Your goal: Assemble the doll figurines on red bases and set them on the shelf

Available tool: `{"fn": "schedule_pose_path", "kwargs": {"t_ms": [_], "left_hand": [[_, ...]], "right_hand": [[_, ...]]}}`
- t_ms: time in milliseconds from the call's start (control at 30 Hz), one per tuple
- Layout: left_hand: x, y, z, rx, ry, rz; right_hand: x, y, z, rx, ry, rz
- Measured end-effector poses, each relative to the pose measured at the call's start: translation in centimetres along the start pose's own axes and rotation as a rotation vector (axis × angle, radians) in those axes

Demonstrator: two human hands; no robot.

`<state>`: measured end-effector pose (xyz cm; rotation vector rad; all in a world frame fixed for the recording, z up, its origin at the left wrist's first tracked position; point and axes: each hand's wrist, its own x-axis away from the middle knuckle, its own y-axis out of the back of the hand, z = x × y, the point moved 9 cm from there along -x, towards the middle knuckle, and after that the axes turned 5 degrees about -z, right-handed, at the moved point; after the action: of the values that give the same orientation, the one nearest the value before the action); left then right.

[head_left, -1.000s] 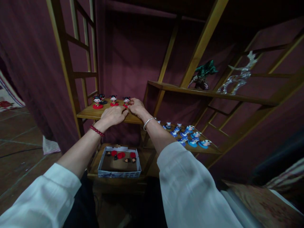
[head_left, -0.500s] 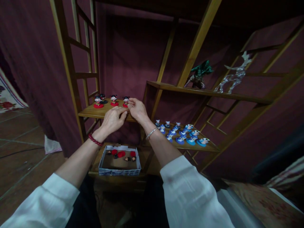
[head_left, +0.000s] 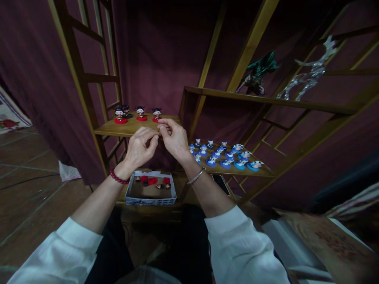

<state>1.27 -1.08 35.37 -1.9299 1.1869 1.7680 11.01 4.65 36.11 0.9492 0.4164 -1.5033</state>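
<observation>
On the upper left wooden shelf [head_left: 111, 128] stand small figurines with black hair buns and red round bases: a left one [head_left: 120, 115], a middle one [head_left: 141, 113] and a right one [head_left: 156, 114]. Behind the left one is a dark figurine [head_left: 126, 111]. My left hand [head_left: 141, 146], wearing a red bead bracelet, is closed in front of the shelf's edge, its fingertips hidden. My right hand [head_left: 174, 140], with a silver bangle, is bent into a pinch just below the right figurine. The fingertips of both hands nearly meet; anything between them is too small to make out.
Below my hands is an open box [head_left: 151, 201] with several red and black pieces. Several blue and purple figurines [head_left: 227, 161] fill the lower right shelf. Above them stand a green statue [head_left: 259, 75] and a clear deer figure [head_left: 310, 75]. A dark phone-like slab [head_left: 220, 184] lies beneath.
My right hand has come down from the right figurine, which now stands free on the shelf. Both hands are together in front of the edge. The view has shifted slightly.
</observation>
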Motion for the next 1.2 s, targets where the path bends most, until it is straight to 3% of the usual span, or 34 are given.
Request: {"fn": "schedule_pose_path", "kwargs": {"t_ms": [167, 767, 1033, 1200], "left_hand": [[1.1, -0.2, -0.6, -0.004, -0.062, -0.022], [4.9, -2.0, -0.3, -0.128, -0.054, -0.069], [7.6, -3.7, 0.9, -0.083, -0.015, -0.043], [10.5, -6.3, 2.6, -0.053, 0.089, 0.093]], "right_hand": [[1.7, 0.5, 0.7, 0.01, 0.091, -0.028], [5.6, 0.6, 1.2, 0.187, 0.323, -0.066], [7.7, -0.6, -1.9, 0.156, 0.229, -0.012], [9.8, -2.0, -6.1, 0.188, 0.082, 0.044]]}}
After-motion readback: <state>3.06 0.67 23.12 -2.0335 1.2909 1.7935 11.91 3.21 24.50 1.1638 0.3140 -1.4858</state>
